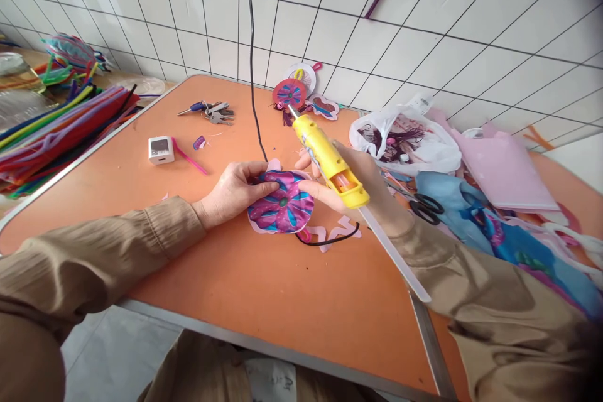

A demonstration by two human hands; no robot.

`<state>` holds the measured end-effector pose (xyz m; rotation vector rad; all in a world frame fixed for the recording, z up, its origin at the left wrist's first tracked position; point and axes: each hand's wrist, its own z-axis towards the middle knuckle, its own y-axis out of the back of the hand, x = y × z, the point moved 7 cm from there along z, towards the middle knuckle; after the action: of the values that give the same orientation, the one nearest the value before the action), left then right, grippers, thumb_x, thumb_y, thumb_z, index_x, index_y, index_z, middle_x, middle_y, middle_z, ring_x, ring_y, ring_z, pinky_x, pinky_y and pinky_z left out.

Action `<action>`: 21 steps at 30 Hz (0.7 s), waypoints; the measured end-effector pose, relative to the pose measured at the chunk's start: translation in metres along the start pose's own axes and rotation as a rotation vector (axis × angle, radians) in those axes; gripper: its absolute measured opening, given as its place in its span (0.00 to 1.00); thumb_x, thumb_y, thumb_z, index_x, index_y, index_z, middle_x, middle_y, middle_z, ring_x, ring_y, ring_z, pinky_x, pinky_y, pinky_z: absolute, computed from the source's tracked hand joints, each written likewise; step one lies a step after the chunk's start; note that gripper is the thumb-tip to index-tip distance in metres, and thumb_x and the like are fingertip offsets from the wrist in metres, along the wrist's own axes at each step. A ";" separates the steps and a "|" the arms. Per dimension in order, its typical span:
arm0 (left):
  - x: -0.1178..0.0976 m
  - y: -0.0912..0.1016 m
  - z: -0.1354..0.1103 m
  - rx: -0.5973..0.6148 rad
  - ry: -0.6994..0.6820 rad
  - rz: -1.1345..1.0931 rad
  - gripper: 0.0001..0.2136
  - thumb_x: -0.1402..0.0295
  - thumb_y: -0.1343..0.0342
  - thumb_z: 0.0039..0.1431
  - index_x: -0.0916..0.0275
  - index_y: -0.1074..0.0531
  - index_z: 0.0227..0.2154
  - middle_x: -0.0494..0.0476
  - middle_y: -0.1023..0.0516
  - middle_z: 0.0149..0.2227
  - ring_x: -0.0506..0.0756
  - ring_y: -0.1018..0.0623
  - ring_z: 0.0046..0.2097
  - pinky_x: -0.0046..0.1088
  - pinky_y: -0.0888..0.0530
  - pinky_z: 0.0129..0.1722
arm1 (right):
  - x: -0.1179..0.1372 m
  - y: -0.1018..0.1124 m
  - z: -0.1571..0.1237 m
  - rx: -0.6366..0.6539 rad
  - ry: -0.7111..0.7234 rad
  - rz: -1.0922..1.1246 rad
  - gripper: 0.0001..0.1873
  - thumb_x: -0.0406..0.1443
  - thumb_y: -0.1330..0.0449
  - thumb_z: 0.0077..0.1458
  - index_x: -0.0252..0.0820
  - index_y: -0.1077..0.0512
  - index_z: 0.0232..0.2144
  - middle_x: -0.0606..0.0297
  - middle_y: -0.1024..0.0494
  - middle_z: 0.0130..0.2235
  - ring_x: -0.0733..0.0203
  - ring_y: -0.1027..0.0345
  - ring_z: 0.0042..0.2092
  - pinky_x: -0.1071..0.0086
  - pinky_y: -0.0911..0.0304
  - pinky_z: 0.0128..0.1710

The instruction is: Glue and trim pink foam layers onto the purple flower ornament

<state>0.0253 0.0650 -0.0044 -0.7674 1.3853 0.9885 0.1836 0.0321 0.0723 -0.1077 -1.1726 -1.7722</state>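
A round purple and blue fabric piece (287, 208) with a pale backing edge lies near the middle of the orange table. My left hand (241, 190) grips its left rim, thumb on top. In my right hand (362, 182) is a yellow hot glue gun (327, 154), nozzle aimed up and away, with a long whitish glue stick (393, 251) trailing from its rear. A finger of that hand also touches the fabric piece's right edge. Below the piece, pale paper offcuts (346, 227) and a black cord (332, 240) lie on the table.
Keys (217, 112) and a white charger block (161, 149) lie left. Decorated round pieces (289, 93) rest by the tiled wall. Right are a plastic bag (407, 144), black-handled scissors (426, 207), blue fabric (475, 220) and a pink envelope (506, 166). Pipe cleaners (61, 132) fill the far left.
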 end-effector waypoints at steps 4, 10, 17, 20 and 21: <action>-0.002 -0.002 -0.001 0.021 0.026 -0.017 0.13 0.62 0.37 0.52 0.67 0.24 0.35 0.55 0.20 0.32 0.55 0.21 0.35 0.29 0.23 0.36 | -0.001 0.010 0.008 0.088 0.034 -0.087 0.10 0.39 0.37 0.53 0.44 0.35 0.28 0.66 0.29 0.30 0.60 0.32 0.31 0.66 0.37 0.30; 0.001 -0.003 0.000 0.051 0.004 -0.019 0.15 0.61 0.37 0.52 0.67 0.23 0.37 0.57 0.20 0.35 0.57 0.21 0.38 0.30 0.23 0.38 | -0.006 0.033 0.015 0.139 -0.043 -0.058 0.07 0.35 0.35 0.49 0.44 0.30 0.31 0.67 0.25 0.30 0.62 0.31 0.30 0.68 0.38 0.27; 0.000 -0.010 0.000 0.136 -0.012 0.055 0.14 0.63 0.38 0.53 0.66 0.23 0.39 0.56 0.19 0.34 0.58 0.20 0.39 0.30 0.23 0.38 | 0.015 -0.016 0.020 0.175 0.034 -0.002 0.08 0.34 0.37 0.49 0.41 0.34 0.28 0.70 0.30 0.26 0.67 0.39 0.27 0.72 0.44 0.27; -0.001 -0.010 0.001 0.141 -0.039 0.084 0.16 0.64 0.38 0.52 0.65 0.24 0.43 0.55 0.19 0.35 0.58 0.20 0.40 0.29 0.23 0.38 | 0.019 -0.025 0.021 0.134 0.064 -0.066 0.12 0.34 0.41 0.49 0.42 0.43 0.22 0.73 0.37 0.22 0.70 0.47 0.24 0.73 0.52 0.25; 0.000 -0.011 0.002 0.150 -0.048 0.083 0.17 0.65 0.38 0.53 0.65 0.25 0.46 0.55 0.19 0.36 0.57 0.20 0.40 0.29 0.23 0.39 | 0.019 -0.026 0.021 0.121 0.073 -0.079 0.13 0.34 0.42 0.49 0.43 0.45 0.22 0.73 0.39 0.21 0.70 0.49 0.23 0.73 0.53 0.25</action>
<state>0.0355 0.0619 -0.0050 -0.5750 1.4412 0.9492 0.1461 0.0367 0.0764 0.0753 -1.2431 -1.7534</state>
